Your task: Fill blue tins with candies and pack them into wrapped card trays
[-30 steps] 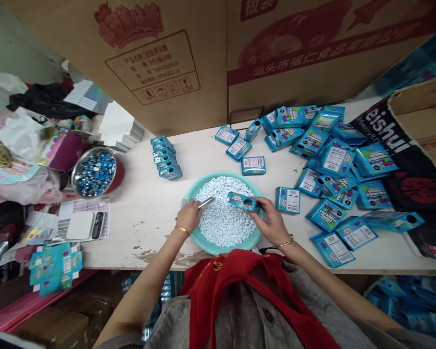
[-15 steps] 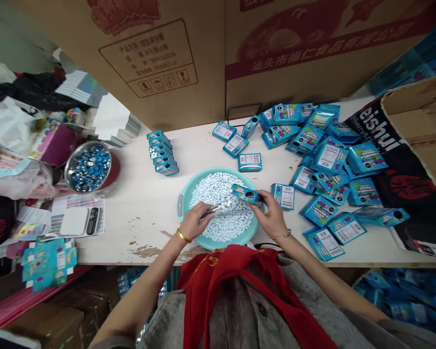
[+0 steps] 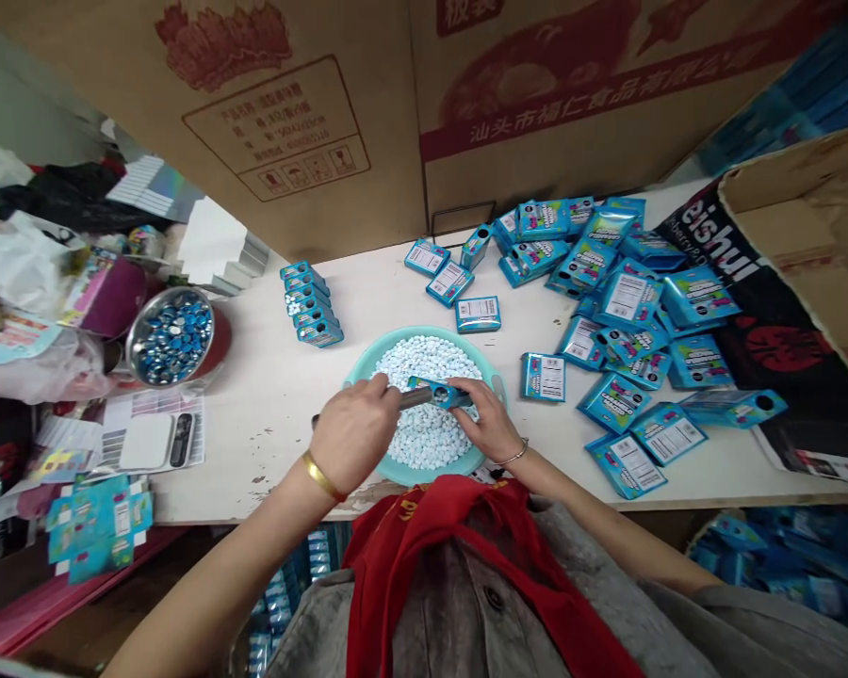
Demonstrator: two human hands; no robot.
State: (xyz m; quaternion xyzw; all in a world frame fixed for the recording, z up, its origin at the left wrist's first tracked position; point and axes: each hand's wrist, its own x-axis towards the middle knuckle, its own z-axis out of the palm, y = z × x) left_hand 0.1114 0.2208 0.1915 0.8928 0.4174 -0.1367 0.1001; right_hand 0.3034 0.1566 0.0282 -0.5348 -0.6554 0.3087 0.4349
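Over a mint-green basin (image 3: pixel 399 471) of small white pellet-like sweets (image 3: pixel 428 444), my left hand (image 3: pixel 353 428) is closed round a metal scoop (image 3: pixel 415 397). The scoop's front end meets the round hole in a small blue candy box (image 3: pixel 459 395). That box lies sideways in the grip of my right hand (image 3: pixel 493 424), hole side up. White pieces show at the hole. My left fingers hide most of the scoop's handle.
A row of upright blue boxes (image 3: pixel 318 331) stands left of the basin. Many more boxes (image 3: pixel 613 403) are heaped on the right. A steel bowl (image 3: pixel 219 339) of blue and silver pieces sits left. A big carton (image 3: pixel 367 212) walls off the back.
My left hand has risen and turned over, bringing the scoop to the box's hole. My right hand has shifted the box slightly left and down. The view has moved a little.
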